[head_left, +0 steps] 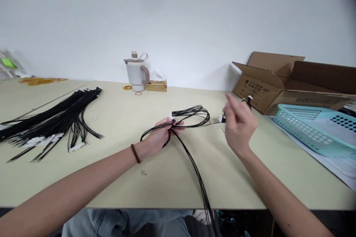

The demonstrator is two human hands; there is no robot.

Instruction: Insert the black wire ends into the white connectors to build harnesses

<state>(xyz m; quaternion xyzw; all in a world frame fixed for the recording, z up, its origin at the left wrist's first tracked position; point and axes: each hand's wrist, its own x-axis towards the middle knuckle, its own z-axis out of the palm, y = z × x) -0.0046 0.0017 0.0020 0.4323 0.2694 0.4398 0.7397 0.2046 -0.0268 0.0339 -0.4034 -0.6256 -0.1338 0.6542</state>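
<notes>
My left hand [164,133] is closed around a looped bundle of thin black wires [194,112], just above the table. A white connector [171,115] stands up at its fingers. From this hand a tail of the wires [194,163] hangs over the table's front edge. My right hand [239,120] is raised to the right, fingers curled and thumb up; what they hold, if anything, is hidden. Beside and behind it show a small white connector [220,118] and a black piece with a white end [249,100]. A thin wire runs from the loops toward the nearer connector.
Many black wire harnesses [63,114] with white connectors lie at left. At the back stand a mug [135,74] and a tissue pack [156,86], with rubber bands [41,80] farther left. An open cardboard box [256,90] and a turquoise basket [303,129] occupy the right.
</notes>
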